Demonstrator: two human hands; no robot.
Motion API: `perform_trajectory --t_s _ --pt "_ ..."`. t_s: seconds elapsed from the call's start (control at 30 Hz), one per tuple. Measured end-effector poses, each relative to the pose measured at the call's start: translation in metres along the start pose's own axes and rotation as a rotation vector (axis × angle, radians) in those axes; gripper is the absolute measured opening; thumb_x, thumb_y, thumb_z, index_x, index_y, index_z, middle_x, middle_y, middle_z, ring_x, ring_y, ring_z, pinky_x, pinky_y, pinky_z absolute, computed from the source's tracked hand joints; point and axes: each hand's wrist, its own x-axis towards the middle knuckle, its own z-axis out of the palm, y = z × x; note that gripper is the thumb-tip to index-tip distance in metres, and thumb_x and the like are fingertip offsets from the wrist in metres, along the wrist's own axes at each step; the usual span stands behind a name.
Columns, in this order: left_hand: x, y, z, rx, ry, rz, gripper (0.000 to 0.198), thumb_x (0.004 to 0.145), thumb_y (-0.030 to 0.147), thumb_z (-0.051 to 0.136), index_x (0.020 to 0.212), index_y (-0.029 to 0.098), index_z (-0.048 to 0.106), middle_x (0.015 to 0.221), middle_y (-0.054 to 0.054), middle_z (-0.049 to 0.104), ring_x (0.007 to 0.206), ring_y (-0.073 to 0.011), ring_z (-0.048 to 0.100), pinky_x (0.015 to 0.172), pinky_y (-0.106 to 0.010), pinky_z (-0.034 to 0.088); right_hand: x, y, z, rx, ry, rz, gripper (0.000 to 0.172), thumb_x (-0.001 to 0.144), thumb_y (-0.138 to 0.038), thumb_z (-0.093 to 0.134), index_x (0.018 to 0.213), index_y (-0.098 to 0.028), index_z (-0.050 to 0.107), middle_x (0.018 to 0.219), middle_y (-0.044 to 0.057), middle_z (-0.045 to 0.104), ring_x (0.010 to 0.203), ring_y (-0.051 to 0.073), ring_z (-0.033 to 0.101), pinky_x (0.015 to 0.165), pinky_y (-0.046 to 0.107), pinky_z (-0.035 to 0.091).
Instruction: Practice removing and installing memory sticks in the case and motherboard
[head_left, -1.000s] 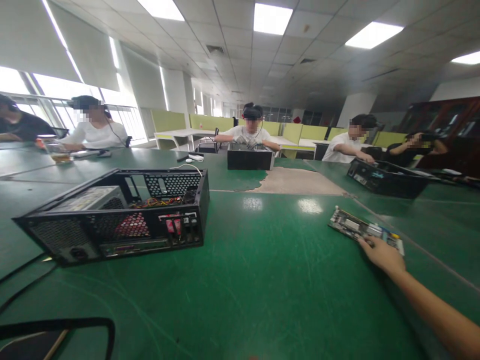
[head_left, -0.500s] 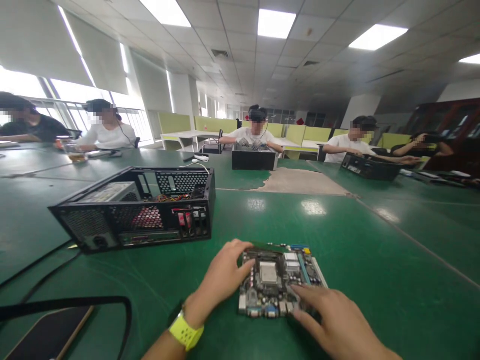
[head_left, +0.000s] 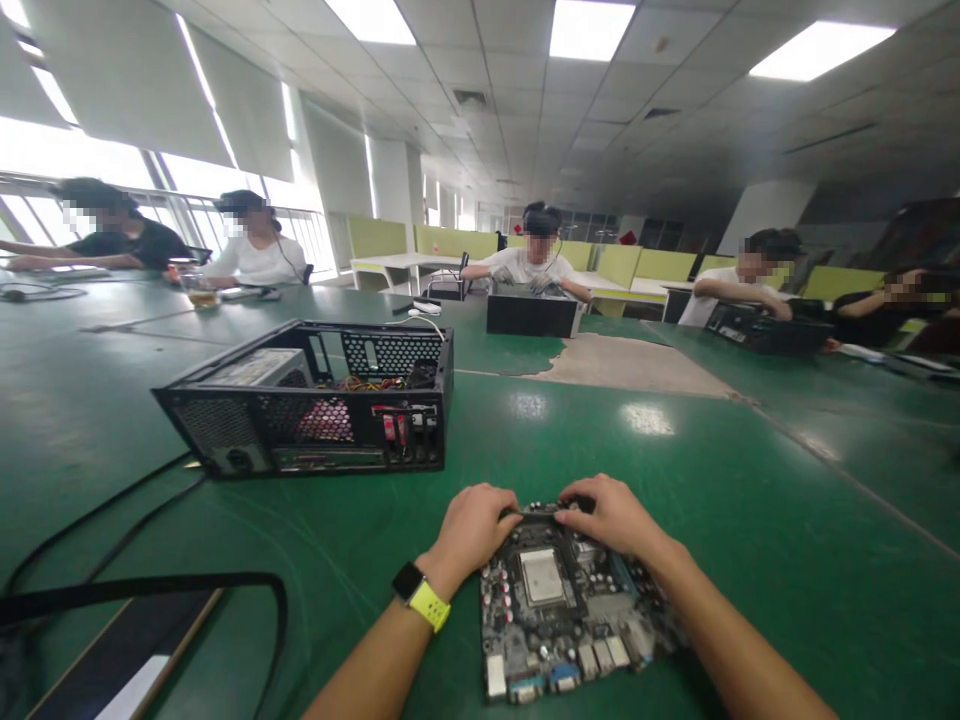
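A bare motherboard [head_left: 559, 600] lies flat on the green table [head_left: 720, 520] right in front of me, its ports toward me. My left hand [head_left: 472, 530], with a yellow-strapped watch on the wrist, grips the board's far left edge with curled fingers. My right hand [head_left: 611, 515] grips the far edge beside it, fingers curled over the rim. An open black computer case [head_left: 315, 410] lies on its side to the upper left, with a power supply and coloured wires inside.
Black cables [head_left: 112, 510] run along the table at left, and a dark flat object [head_left: 135, 650] sits at the near left corner. Several other people sit at the far side with black cases [head_left: 532, 312]. A worn bare patch [head_left: 630, 362] marks the table's middle.
The motherboard was far right under my right hand, then came in front of me. Both hands have since moved to its far edge, and the board lies nearer to me.
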Motion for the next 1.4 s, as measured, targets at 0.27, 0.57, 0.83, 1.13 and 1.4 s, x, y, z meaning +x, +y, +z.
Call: perform_trajectory --t_s 0.27,0.57,0.83,1.13,1.4 --pt "0.005 0.002 0.002 -0.025 0.015 0.024 0.027 0.091 0.034 0.044 0.096 0.027 0.07 0.097 -0.002 0.072 0.091 -0.0201 0.062 0.08 -0.03 0.041 -0.004 -0.003 -0.007 -0.038 -0.065 -0.101 0.023 0.086 -0.03 0.05 0.09 -0.025 0.072 0.092 0.002 0.072 0.087 0.02 0.064 0.078 0.029 0.044" --pt "0.006 -0.005 -0.005 -0.131 0.016 -0.059 0.02 0.083 0.032 0.055 0.094 0.024 0.069 0.097 -0.001 0.071 0.09 -0.02 0.062 0.079 -0.027 0.044 0.0 0.009 -0.007 0.002 -0.069 -0.1 0.024 0.087 -0.031 0.05 0.092 -0.024 0.072 0.093 0.003 0.072 0.087 0.019 0.064 0.08 0.029 0.045" --pt "0.009 -0.011 0.001 -0.366 0.011 -0.017 0.022 0.084 0.027 0.051 0.089 0.02 0.07 0.096 -0.002 0.072 0.091 -0.018 0.064 0.084 -0.025 0.045 0.0 0.012 -0.01 0.05 -0.108 -0.116 0.023 0.084 -0.028 0.051 0.085 -0.021 0.073 0.089 0.003 0.073 0.082 0.017 0.065 0.078 0.027 0.046" --pt "0.009 -0.015 -0.007 -0.261 0.073 -0.007 0.024 0.08 0.03 0.056 0.097 0.019 0.068 0.098 -0.005 0.068 0.092 -0.0193 0.061 0.085 -0.028 0.044 0.001 0.016 -0.014 0.028 -0.137 -0.089 0.024 0.08 -0.029 0.056 0.096 -0.021 0.072 0.097 0.003 0.072 0.088 0.018 0.065 0.081 0.026 0.047" --pt "0.007 -0.023 -0.042 -0.181 0.086 -0.171 0.025 0.082 0.036 0.051 0.082 0.018 0.068 0.077 -0.003 0.069 0.072 -0.0174 0.062 0.067 -0.026 0.043 -0.032 -0.063 -0.021 -0.131 -0.073 -0.063 0.044 0.084 -0.047 0.05 0.114 -0.018 0.063 0.118 0.015 0.063 0.108 0.034 0.056 0.092 0.049 0.042"
